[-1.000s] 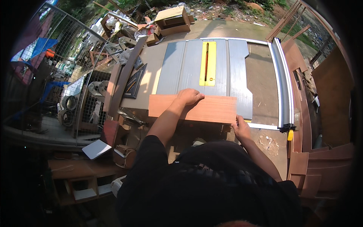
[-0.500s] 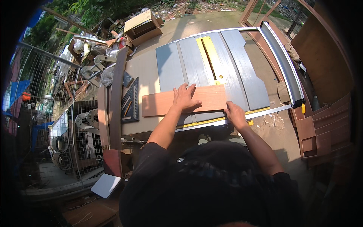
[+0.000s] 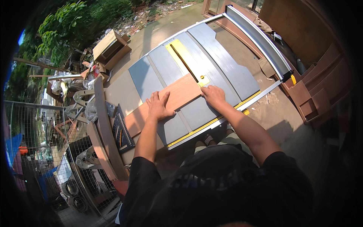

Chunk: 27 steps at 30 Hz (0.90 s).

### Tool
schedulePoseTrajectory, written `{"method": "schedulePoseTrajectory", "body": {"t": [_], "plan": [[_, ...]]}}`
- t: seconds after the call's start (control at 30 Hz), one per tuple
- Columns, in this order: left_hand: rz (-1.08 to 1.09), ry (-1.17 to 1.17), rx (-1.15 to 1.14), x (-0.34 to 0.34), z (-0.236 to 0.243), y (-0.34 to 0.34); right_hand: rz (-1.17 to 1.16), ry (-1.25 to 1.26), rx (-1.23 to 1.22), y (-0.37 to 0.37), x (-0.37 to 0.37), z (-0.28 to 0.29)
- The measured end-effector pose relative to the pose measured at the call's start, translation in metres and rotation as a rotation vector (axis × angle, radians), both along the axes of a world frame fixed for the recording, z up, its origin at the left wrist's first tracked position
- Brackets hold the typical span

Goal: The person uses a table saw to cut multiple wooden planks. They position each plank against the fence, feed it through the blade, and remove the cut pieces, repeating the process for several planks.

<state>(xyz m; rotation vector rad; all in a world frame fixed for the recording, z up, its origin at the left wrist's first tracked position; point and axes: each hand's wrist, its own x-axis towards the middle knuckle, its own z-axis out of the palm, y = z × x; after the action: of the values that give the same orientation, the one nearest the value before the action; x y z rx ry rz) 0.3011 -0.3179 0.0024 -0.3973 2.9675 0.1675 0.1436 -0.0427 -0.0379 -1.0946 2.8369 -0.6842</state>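
Head view: two hands, left [image 3: 159, 108] and right [image 3: 214, 95], grips spread flat on one board [image 3: 177, 96]

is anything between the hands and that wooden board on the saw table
Nothing visible is. The left hand lies flat on top of the wooden board, and the right hand presses on its right end, by the yellow insert of the table saw.

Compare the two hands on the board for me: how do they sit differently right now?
The left hand lies flat on top of the wooden board, fingers spread, near its middle; the right hand sits at the board's right end, beside the yellow insert of the table saw. The left forearm runs nearly straight up; the right angles in from the lower right. Both are bare and touch the board.
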Motion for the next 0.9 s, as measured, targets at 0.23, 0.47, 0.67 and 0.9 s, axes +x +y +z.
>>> {"method": "schedulePoseTrajectory", "body": {"t": [0.23,0.47,0.67,0.9], "plan": [[-0.038,-0.033,0.018,-0.014,0.003,-0.015,-0.105,-0.047,-0.189,-0.005,-0.004,0.001],[0.041,-0.003,-0.003,-0.033,-0.003,-0.023,-0.088,-0.012,-0.303,0.006,-0.01,-0.01],[0.021,-0.015,0.003,-0.044,-0.003,-0.036,-0.092,0.012,-0.359,0.006,-0.007,-0.008],[-0.001,0.016,-0.014,-0.047,-0.003,-0.046,-0.089,0.037,-0.306,0.006,-0.004,-0.01]]}}
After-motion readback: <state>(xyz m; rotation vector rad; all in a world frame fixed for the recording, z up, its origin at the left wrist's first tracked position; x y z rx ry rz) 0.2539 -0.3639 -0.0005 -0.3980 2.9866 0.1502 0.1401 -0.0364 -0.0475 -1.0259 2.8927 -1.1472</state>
